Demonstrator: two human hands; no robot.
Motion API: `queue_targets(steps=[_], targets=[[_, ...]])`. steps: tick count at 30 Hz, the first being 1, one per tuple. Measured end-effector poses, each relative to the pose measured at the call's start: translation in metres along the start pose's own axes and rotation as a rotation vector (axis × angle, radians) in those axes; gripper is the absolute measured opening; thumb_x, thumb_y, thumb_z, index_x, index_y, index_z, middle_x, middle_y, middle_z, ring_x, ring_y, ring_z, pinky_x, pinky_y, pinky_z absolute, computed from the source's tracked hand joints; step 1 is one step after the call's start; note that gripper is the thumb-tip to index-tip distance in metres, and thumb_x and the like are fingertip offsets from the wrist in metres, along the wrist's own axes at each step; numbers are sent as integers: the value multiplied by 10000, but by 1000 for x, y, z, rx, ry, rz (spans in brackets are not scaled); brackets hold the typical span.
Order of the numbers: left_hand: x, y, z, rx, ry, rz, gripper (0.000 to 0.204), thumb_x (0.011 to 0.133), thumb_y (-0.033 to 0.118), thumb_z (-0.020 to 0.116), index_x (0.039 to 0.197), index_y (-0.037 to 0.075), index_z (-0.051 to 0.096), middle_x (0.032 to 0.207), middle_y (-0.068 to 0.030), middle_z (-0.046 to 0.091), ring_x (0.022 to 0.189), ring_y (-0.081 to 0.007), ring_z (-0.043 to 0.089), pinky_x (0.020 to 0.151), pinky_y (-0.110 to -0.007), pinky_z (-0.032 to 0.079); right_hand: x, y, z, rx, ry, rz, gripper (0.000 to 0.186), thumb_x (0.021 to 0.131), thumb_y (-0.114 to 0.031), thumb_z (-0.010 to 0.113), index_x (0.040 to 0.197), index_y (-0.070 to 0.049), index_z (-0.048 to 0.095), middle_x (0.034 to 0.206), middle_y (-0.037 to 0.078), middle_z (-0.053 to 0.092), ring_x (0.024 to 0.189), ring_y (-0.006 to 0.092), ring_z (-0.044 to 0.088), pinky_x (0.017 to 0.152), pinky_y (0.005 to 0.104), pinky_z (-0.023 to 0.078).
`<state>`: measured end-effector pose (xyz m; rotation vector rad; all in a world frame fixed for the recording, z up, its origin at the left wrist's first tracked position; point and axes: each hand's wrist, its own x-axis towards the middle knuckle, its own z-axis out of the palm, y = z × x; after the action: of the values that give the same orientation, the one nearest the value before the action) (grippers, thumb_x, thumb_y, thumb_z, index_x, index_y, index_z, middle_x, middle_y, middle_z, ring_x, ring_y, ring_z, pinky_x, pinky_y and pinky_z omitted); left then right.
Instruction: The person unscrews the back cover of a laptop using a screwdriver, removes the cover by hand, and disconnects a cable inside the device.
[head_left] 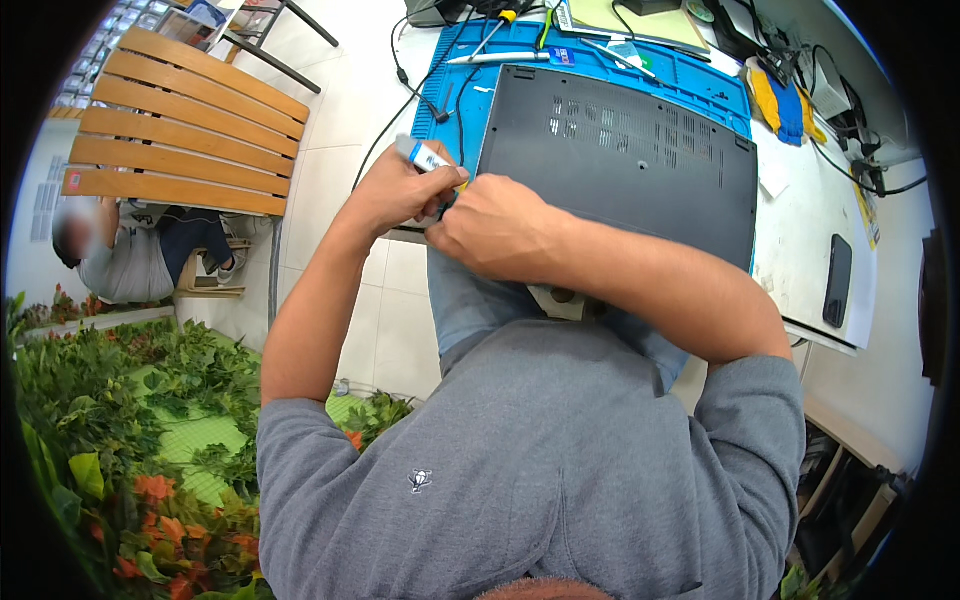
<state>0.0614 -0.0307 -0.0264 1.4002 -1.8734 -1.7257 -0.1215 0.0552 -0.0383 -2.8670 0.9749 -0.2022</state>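
Note:
My left hand is closed around a slim white-and-blue tube with a greyish end, which points up and away to the left. Pressed close beside it, my right hand is curled into a fist at the near left corner of a laptop. Small yellow and dark bits show between the two hands, but my fingers hide what they belong to. The dark grey laptop lies bottom side up, its vent slots and rubber feet showing. Under it is a blue work mat.
A screwdriver, a white pen-like tool and cables lie along the mat's far side. To the right are a phone and a yellow-and-blue glove. A slatted wooden bench stands left, with a seated person beyond.

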Motion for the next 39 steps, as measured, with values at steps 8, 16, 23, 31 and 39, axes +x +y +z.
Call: queue_targets(steps=[8,16,23,31,39], targets=[[-22,33,22,613,181,143,327,923,323,763,983,7,822,734,-162,703,644,-233,654,669,-367,536,-6,-14,6,-133,26,65,158,982,-144,596,1050,-91,728,713,69,720,637,252,728,562,412,528],[-17,35,19,590,170,55,332,941,300,688,1048,28,846,865,-286,755,831,-452,747,829,-483,622,0,-13,-5,-128,-89,64,233,986,-132,602,1161,-84,748,713,56,713,642,237,723,544,398,513],[-4,33,22,877,167,259,313,964,339,729,1043,55,835,835,-248,760,756,-419,741,742,-437,615,-3,-10,-7,-102,6,48,170,994,-122,599,1100,-67,719,707,74,706,639,246,727,574,398,539],[11,14,-6,69,-44,-167,294,988,349,816,939,59,805,738,-12,708,614,-89,609,572,-241,476,6,-13,-22,-86,-205,58,164,1008,-148,597,1088,-69,717,761,76,712,756,253,737,734,415,552],[26,-7,-3,287,98,164,268,941,293,789,875,33,793,759,-55,747,693,-158,667,671,-337,532,1,-5,-8,-179,26,-37,206,993,-192,627,1112,-83,756,1120,98,692,1181,256,610,1052,393,454]])
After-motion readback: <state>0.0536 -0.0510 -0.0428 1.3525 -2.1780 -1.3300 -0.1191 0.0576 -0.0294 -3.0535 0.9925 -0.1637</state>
